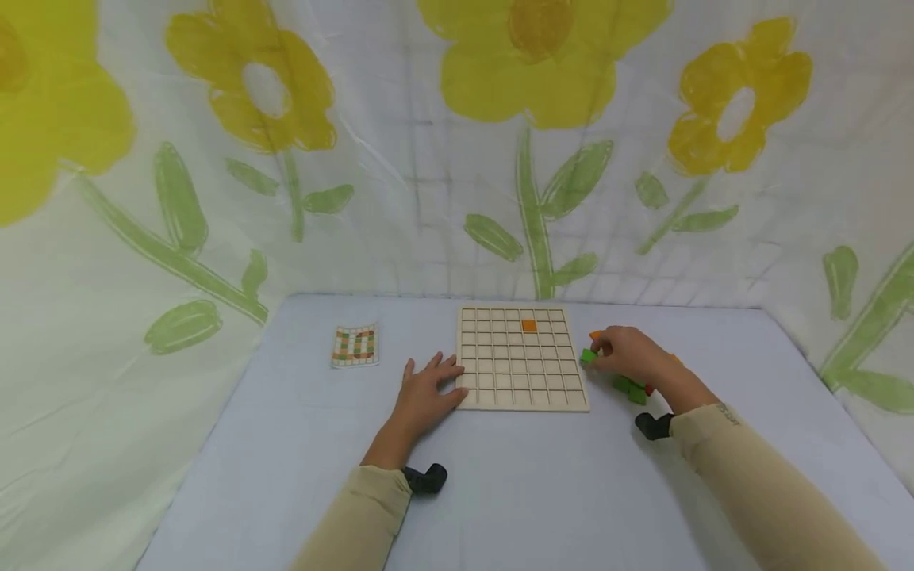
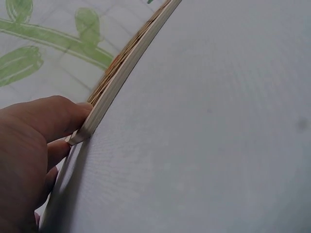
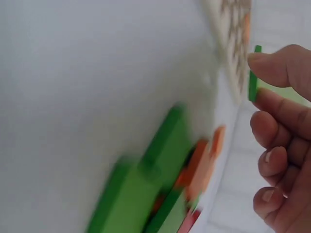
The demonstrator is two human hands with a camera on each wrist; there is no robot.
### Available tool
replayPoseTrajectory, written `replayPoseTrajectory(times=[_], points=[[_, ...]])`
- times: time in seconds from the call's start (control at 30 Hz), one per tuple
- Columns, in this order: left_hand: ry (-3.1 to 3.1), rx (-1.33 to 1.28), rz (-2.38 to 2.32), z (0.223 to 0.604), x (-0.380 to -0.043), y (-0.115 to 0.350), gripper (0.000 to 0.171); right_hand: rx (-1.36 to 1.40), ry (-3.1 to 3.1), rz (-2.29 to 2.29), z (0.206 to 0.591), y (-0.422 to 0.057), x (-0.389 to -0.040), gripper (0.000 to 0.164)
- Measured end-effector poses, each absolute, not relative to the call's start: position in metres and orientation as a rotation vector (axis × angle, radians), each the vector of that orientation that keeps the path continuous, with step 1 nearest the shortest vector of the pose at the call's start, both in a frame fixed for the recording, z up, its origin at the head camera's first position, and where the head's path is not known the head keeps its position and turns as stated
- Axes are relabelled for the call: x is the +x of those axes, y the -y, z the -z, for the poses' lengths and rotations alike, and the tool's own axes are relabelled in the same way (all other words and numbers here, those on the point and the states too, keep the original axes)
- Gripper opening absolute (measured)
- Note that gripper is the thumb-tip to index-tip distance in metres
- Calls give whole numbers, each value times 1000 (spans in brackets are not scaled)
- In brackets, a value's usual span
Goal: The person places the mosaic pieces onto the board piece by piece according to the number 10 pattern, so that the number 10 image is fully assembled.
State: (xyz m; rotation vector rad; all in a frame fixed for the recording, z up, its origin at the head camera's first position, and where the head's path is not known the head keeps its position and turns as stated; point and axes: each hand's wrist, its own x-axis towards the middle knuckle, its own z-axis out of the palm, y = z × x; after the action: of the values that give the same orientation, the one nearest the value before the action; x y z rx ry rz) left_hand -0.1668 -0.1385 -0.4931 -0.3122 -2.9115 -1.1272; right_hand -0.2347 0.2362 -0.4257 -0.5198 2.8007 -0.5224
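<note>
Here, wide tabletop (image 1: 521, 492) lies before the board (image 1: 500, 361); relaxed left hand (image 1: 423, 399) touches its left edge; rightward, right hand (image 1: 631, 355) pinches a green tile (image 1: 588, 357).

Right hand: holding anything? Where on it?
Yes, the right hand pinches a green tile. In the right wrist view, the thumb is toward one end of the tile's visible edge, a finger at the other.

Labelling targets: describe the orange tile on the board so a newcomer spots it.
On the pale table, find the gridded board the left hand touches. Toward its far edge, right of centre, sits the orange tile, the only tile on the grid.
</note>
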Motion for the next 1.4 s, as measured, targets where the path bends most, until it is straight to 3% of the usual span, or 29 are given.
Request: replayPoseTrajectory(times=[0.5,0.87,1.4], points=[[2870,-481,1080,495,-162,138,45,-606,-2808,595,434,-188,-269,30],[2905,-583,906,489,-158,137,46,-563,-2777,610,441,-178,-270,37],[2938,-593,888,490,-161,134,43,-491,-2806,629,436,-177,-265,30]])
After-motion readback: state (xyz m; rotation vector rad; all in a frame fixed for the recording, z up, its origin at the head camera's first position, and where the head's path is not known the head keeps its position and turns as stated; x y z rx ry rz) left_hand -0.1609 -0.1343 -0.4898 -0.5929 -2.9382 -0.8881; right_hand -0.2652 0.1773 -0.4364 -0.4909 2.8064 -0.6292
